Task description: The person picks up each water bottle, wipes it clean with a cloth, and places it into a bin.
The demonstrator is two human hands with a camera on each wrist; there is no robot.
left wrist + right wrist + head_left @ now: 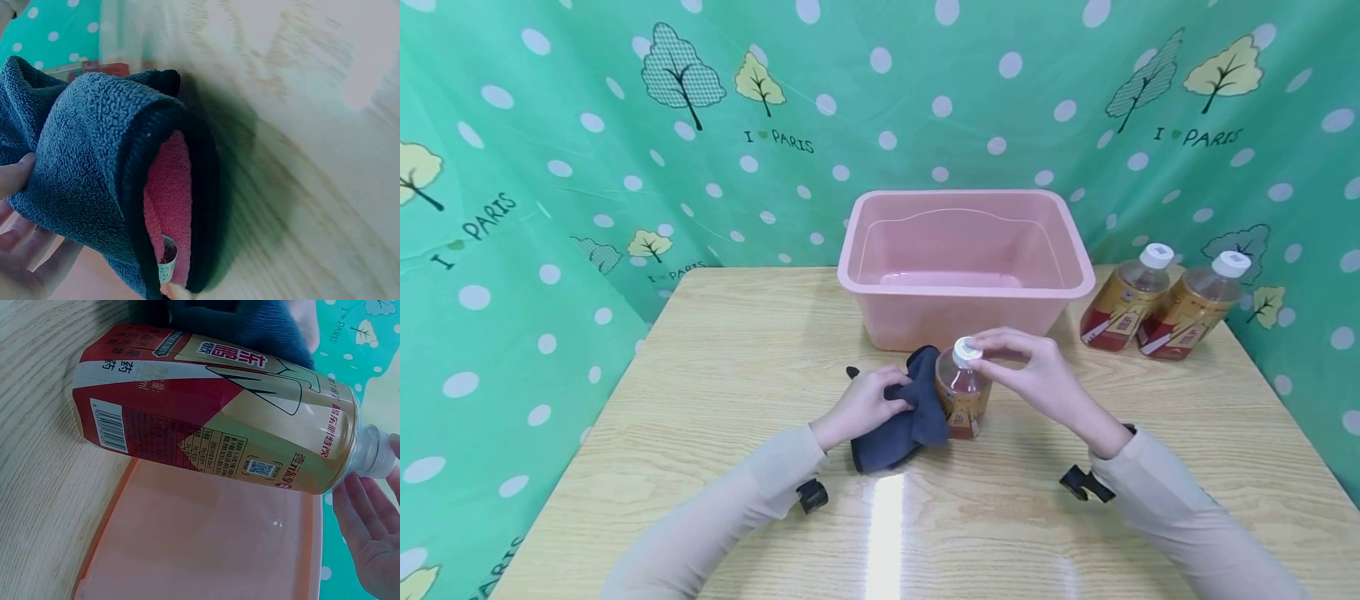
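My left hand point(880, 404) grips a dark blue-grey towel point(891, 442) bunched against the left side of a drink bottle. Seen from the left wrist, the towel point(94, 144) is folded over, showing a pink inner side and a small whitish tag. My right hand point(1033, 371) pinches the white cap of the drink bottle point(962, 404), which stands upright in front of the pink bin. In the right wrist view the bottle's gold and red label point(206, 412) carries a barcode and a QR code. The towel hides part of its left side.
Behind the bottle stands a pink plastic bin point(966, 312), its open top facing up. Two similar bottles with white caps, one point(1123, 304) and another point(1191, 312), stand right of it. A green polka-dot curtain point(850, 75) hangs behind the wooden table point(737, 358).
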